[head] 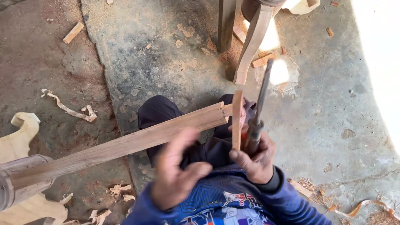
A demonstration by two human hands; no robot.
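Note:
A long wooden rail [125,143] with a tenon cut at its end slants from lower left to the middle, across my lap. My left hand [177,168] hovers blurred just in front of the rail, fingers loosely apart, holding nothing. My right hand [256,158] grips a thin upright wooden strip [237,118] and a dark metal tool [259,104] with a long blade pointing up. The strip stands right beside the tenon end.
A curved wooden furniture leg [250,43] and a dark post [226,23] stand ahead on the concrete floor. Wood shavings [68,109], offcuts [73,32] and sawdust lie around. A pale cut-out wood shape [18,141] and a round turned piece [16,183] sit at left.

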